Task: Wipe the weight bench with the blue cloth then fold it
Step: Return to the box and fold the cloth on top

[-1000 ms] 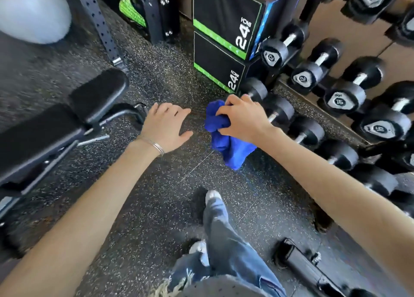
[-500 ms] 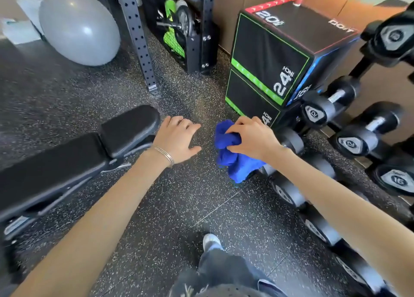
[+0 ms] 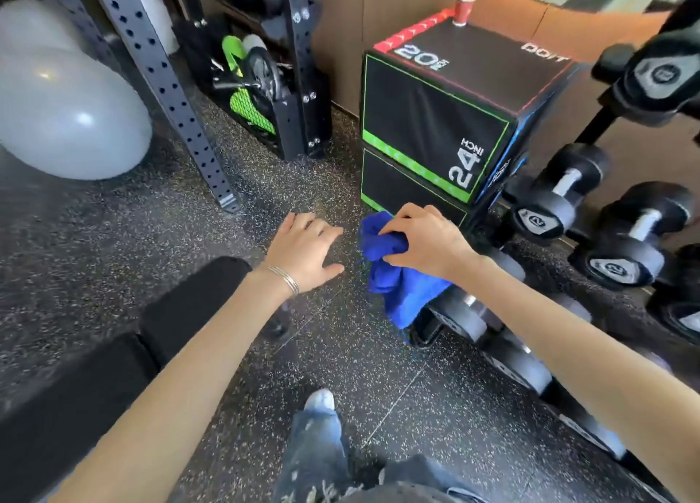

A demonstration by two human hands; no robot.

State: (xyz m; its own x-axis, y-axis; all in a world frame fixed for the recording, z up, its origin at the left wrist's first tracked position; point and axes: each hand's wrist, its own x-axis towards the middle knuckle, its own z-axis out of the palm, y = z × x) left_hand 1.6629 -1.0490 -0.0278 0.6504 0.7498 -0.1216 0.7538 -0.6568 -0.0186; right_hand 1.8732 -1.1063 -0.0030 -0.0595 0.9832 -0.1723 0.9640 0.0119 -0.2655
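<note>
My right hand point(image 3: 426, 243) grips the bunched blue cloth point(image 3: 394, 282) in mid-air, and a loose end hangs below the fist. My left hand point(image 3: 305, 250) hovers with spread fingers just left of the cloth, a thin bracelet on its wrist, holding nothing. The black padded weight bench point(image 3: 113, 354) lies low at the left, partly hidden under my left forearm. Both hands are to the right of the bench and above the speckled floor.
A black plyo box point(image 3: 435, 123) with a red cup point(image 3: 464, 8) on top stands ahead. A dumbbell rack point(image 3: 606, 233) fills the right side. A perforated rack post point(image 3: 166, 97) and a grey exercise ball point(image 3: 64, 119) are at the left. My leg and shoe point(image 3: 320, 404) are below.
My view has tilted up and the bench has slid lower left in frame. Both hands keep their spacing, and the right hand still holds the cloth.
</note>
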